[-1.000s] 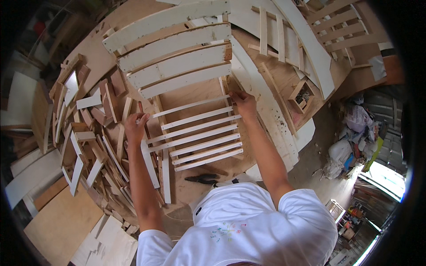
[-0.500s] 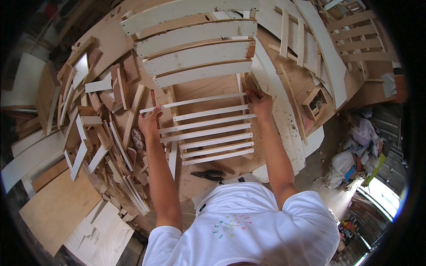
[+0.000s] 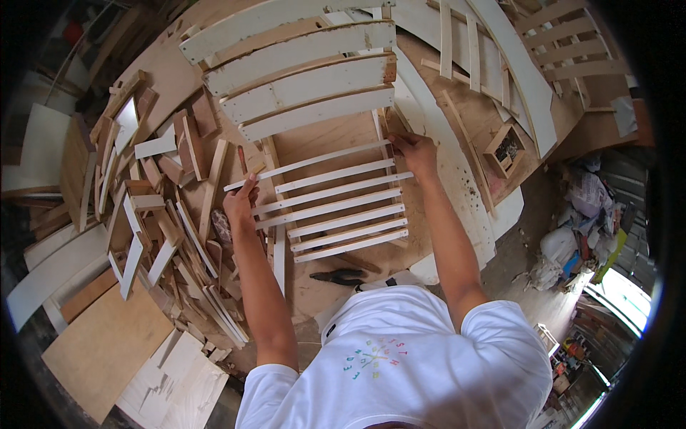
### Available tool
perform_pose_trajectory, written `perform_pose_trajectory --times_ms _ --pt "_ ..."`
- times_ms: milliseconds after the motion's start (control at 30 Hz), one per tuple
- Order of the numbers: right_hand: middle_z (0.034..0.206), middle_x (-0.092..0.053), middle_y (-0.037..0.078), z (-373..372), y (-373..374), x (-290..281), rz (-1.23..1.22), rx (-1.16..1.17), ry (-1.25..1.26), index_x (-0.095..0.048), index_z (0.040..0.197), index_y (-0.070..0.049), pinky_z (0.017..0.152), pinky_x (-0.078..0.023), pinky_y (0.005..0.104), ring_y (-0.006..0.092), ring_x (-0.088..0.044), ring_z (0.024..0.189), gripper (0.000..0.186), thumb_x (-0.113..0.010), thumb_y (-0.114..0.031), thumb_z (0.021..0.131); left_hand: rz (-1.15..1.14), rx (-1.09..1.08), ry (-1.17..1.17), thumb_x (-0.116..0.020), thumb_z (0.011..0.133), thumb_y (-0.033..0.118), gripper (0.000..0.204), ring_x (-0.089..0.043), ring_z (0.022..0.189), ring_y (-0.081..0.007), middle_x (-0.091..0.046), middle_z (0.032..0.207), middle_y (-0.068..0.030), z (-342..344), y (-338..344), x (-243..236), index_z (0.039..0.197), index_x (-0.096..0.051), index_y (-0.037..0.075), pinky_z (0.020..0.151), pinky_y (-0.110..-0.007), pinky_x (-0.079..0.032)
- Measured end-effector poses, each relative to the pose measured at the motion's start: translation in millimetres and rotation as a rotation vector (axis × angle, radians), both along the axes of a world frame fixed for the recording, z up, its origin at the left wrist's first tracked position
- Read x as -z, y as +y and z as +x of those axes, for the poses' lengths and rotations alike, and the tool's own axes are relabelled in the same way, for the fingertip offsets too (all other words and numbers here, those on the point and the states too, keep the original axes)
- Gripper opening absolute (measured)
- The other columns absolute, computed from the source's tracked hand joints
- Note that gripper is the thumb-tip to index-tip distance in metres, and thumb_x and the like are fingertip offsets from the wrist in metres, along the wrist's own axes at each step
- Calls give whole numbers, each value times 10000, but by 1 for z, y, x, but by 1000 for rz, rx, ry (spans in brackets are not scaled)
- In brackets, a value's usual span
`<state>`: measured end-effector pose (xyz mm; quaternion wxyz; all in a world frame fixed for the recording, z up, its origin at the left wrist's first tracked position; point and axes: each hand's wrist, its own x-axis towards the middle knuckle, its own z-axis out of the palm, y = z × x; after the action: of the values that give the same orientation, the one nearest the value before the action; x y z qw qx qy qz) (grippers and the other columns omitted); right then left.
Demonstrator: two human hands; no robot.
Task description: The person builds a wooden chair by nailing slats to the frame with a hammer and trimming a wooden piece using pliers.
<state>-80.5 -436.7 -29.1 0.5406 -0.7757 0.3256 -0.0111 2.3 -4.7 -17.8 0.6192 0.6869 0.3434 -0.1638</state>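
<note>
My left hand (image 3: pixel 241 204) is closed on the left end of a narrow white slat (image 3: pixel 314 161), and a small pale wood piece (image 3: pixel 254 171) shows by its fingertips. My right hand (image 3: pixel 416 157) pinches the slat's right end at the side rail. The slat lies slanted, higher at the right, above several parallel white slats (image 3: pixel 343 211) fixed across two wooden rails. Beyond them, wider white boards (image 3: pixel 307 107) form the upper section of the wooden piece. Black pliers (image 3: pixel 336 276) lie below the slats.
Wood offcuts (image 3: pixel 168 222) are heaped at the left, with plywood sheets (image 3: pixel 107 343) toward the lower left. A small wooden box (image 3: pixel 504 150) of hardware and more slatted frames (image 3: pixel 564 50) lie at the right. Bags (image 3: pixel 561 247) sit on the floor at far right.
The slat's left end has dropped slightly, so it slants more than half a second ago. A small wood piece now shows at my left fingertips. The whole view has shifted a little.
</note>
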Motion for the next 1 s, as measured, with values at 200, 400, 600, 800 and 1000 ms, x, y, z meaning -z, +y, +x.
perform_pose_trajectory --times_ms 200,400,600,800,1000 --pt "846 -796 103 -2 3 -10 -24 -45 81 -811 1119 8 726 -596 263 127 -746 762 342 -820 -282 938 36 -82 -56 -943 815 264 351 -619 651 -79 -755 835 -32 -3 -4 3 1001 -767 24 585 -241 -424" --pt "945 -802 117 -7 0 -1 94 12 48 -796 1162 7 772 -622 272 153 -765 829 320 -804 -238 955 2 -66 -61 -932 841 255 361 -707 790 -113 -776 928 -51 -4 1 10 1038 -731 27 689 -255 -503" --pt "956 -800 125 -12 -2 8 133 -20 -25 -800 1177 -32 772 -617 303 179 -768 835 321 -789 -269 960 -19 -87 -89 -933 841 243 364 -707 789 -126 -775 943 -56 -2 6 18 1037 -708 34 683 -263 -511" --pt "863 -795 153 -12 5 1 4 -19 28 -836 1125 -136 780 -581 366 258 -776 821 368 -789 -445 932 -22 -101 -69 -945 827 260 414 -703 770 -137 -777 950 -67 -2 3 10 1059 -689 32 645 -270 -513" --pt "813 -777 159 -12 2 11 -100 -21 15 -841 1105 -147 764 -575 394 302 -763 793 376 -785 -473 926 41 -23 -69 -956 814 276 456 -717 769 -150 -784 970 -80 -1 2 6 1066 -677 17 686 -275 -534"
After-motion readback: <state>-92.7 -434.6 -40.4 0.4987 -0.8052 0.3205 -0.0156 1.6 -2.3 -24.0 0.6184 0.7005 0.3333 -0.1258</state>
